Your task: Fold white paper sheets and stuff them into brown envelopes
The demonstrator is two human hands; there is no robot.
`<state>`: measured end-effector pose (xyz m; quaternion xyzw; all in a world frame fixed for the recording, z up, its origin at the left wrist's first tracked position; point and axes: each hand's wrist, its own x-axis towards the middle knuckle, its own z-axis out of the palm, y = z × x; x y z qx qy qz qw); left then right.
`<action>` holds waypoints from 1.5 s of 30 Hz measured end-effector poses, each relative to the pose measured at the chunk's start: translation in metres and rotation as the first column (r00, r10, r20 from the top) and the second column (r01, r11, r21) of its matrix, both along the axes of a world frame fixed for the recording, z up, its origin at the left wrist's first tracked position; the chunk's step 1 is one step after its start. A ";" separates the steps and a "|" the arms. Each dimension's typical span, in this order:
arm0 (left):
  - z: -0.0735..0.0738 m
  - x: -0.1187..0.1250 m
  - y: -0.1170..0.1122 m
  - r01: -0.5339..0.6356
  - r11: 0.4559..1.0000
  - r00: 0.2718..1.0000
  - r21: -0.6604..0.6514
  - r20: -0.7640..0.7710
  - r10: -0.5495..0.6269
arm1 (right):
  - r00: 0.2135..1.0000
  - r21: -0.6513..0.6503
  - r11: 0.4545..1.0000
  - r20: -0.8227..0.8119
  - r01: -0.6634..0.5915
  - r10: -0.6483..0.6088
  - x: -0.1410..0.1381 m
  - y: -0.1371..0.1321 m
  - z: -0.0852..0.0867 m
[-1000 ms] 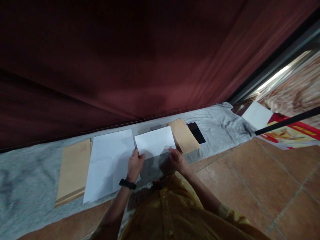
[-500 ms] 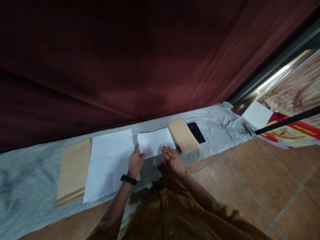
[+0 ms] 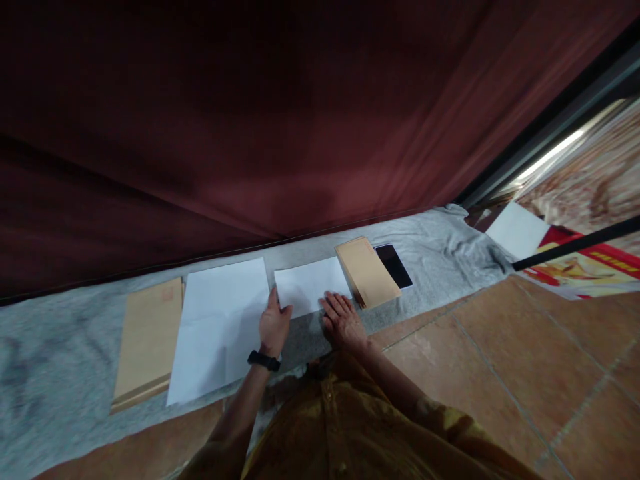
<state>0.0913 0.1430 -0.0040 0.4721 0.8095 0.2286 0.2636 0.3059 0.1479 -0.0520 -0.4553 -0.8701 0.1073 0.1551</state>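
Note:
A folded white sheet (image 3: 309, 284) lies on a grey cloth (image 3: 60, 360) spread along the floor. My left hand (image 3: 274, 324), with a black watch on its wrist, holds the sheet's left corner with its thumb on top. My right hand (image 3: 341, 320) lies flat with fingers spread, pressing down on the sheet's near edge. To the left lies a stack of larger white paper (image 3: 220, 323). Just right of the folded sheet sits a pile of brown envelopes (image 3: 367, 271).
A second pile of brown envelopes (image 3: 147, 343) lies at the left of the cloth. A black phone (image 3: 393, 265) rests beside the right pile. A dark red curtain (image 3: 250, 113) hangs behind. Brown floor tiles (image 3: 500, 360) and printed papers (image 3: 575, 263) are at right.
The folded sheet was lifted a little off the cloth; now it lies flat. My right hand moved from gripping its right edge to pressing flat on its near edge.

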 end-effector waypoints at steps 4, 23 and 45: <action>-0.001 0.006 -0.005 -0.014 1.000 0.996 -0.002 -0.093 0.014 | 1.000 -0.002 1.000 0.004 0.001 -0.001 0.000 0.000 0.002; -0.044 0.066 -0.038 0.567 0.816 0.775 0.112 -0.408 -0.482 | 0.999 -0.030 0.999 0.036 -0.029 0.030 0.005 0.000 0.001; -0.064 0.043 -0.063 0.495 0.844 0.798 0.209 -0.495 -0.345 | 0.999 0.079 0.996 0.019 0.045 -0.046 0.007 0.001 -0.006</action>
